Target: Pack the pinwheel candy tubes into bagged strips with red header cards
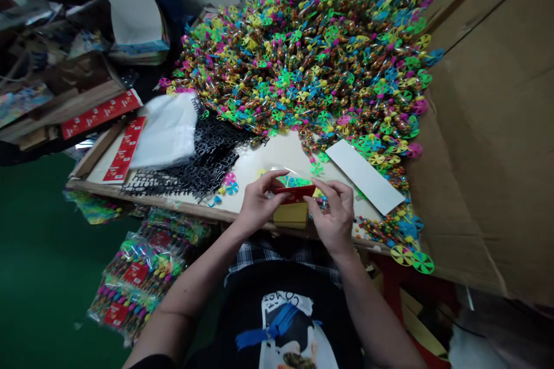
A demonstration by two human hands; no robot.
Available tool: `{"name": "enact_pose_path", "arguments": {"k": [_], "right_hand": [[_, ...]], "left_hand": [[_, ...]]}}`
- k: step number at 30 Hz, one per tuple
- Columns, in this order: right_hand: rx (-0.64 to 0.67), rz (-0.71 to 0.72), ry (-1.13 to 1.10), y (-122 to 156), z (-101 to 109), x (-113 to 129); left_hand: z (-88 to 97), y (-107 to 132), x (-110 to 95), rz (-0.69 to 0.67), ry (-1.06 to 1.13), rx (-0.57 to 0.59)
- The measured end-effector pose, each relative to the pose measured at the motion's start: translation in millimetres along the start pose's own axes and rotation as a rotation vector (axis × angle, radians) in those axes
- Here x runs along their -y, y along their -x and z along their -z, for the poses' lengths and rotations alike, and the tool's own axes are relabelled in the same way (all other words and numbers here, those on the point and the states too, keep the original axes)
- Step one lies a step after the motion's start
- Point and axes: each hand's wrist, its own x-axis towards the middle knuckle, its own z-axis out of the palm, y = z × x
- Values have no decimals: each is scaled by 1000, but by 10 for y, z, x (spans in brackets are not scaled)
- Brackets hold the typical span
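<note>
My left hand (259,200) and my right hand (334,213) meet at the table's front edge, pinching a red header card (298,192) between thumbs and fingers, one hand at each end. Behind the card lies a clear plastic bag (294,177) with bright green and blue toy pieces in it; the hands partly cover it. Just under the card, a yellow block-like object (291,216) sits at the edge. I cannot make out whether the card touches it. A long white card (366,176) lies to the right of my right hand.
A big heap of candy-filled toys with coloured fans (303,63) covers the table's back. Black netting (208,150), clear bags (168,127) and a strip of red cards (124,150) lie left. Packed bags (134,282) are stacked below left. A cardboard box (480,144) stands right.
</note>
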Motion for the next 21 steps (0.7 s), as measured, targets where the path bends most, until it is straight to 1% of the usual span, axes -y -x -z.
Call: {"name": "enact_pose_path", "arguments": {"k": [2, 4, 6, 8, 11, 13, 19, 21], "right_hand": [[88, 96, 7, -71, 25, -21], [190, 155, -24, -118, 26, -47], [234, 169, -61, -132, 16, -69], [251, 172, -94, -120, 6, -82], [247, 196, -113, -83, -3, -85], [217, 206, -106, -60, -8, -80], [122, 238, -112, -19, -46, -67], [109, 214, -133, -10, -63, -67]], "left_hand": [[-5, 5, -12, -30, -71, 45], [-2, 2, -23, -56, -141, 80], [8, -8, -29, -68, -202, 98], [23, -18, -27, -61, -242, 109], [36, -25, -12, -24, -254, 110], [33, -28, 6, 16, -212, 111], [9, -51, 85, 171, 13, 119], [10, -54, 113, 227, 111, 136]]}}
